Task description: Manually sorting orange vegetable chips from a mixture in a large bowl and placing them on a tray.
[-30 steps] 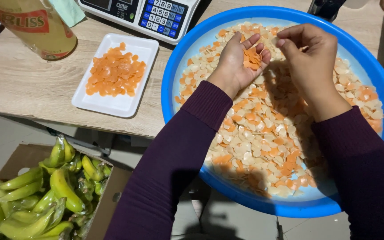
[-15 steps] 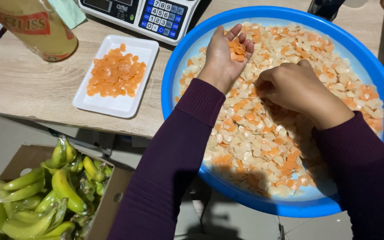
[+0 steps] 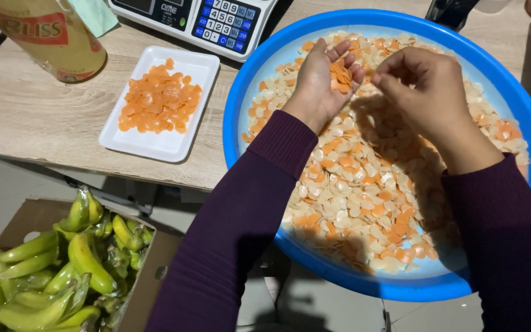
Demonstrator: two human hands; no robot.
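A big blue round basin on a wooden table holds a heap of small flat pieces, cream and orange mixed. My left hand is cupped palm up over the basin's far side, with several orange pieces lying in it. My right hand hovers just right of it, fingers curled and pinched toward the left palm; whether it holds a piece I cannot see. Both arms wear dark purple sleeves.
A white rectangular tray with a pile of orange pieces lies left of the basin. A weighing scale with a keypad and a yellow bottle stand at the back. A cardboard box of green bananas sits below the table edge.
My right hand rose from the heap in the basin and came back up beside the left palm. The left hand stayed cupped with orange pieces.
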